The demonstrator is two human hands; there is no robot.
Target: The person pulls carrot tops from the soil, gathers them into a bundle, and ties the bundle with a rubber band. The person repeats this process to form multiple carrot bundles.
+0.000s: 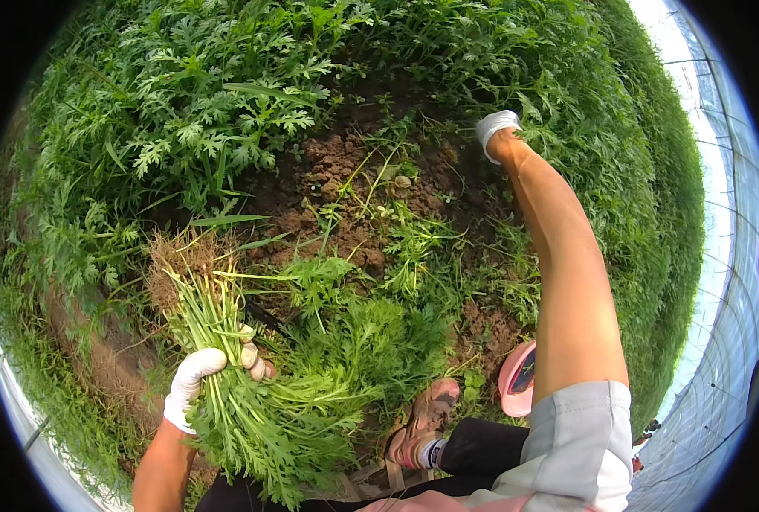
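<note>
My left hand (pixel 194 386), in a white glove, is closed around the stems of a thick bunch of leafy greens (pixel 269 418). The bunch's tangled brown roots (pixel 183 269) point away from me, and its feathery leaves hang toward my lap. At the end of my outstretched right arm, my right hand (pixel 497 130), also white-gloved, reaches in among the standing greens (pixel 550 94) at the far right of the dug patch. Leaves and the angle hide its fingers, so what it touches does not show. More cut or pulled greens (pixel 388 337) lie beside the held bunch.
Bare, crumbly brown soil (pixel 328 171) with scattered stems lies between the hands. Dense standing plants (pixel 200 94) border it at the far side and left. My shoe (pixel 431 410) is near the front, beside a pink rounded object (pixel 512 384). Clear plastic sheeting (pixel 703 256) curves along the right.
</note>
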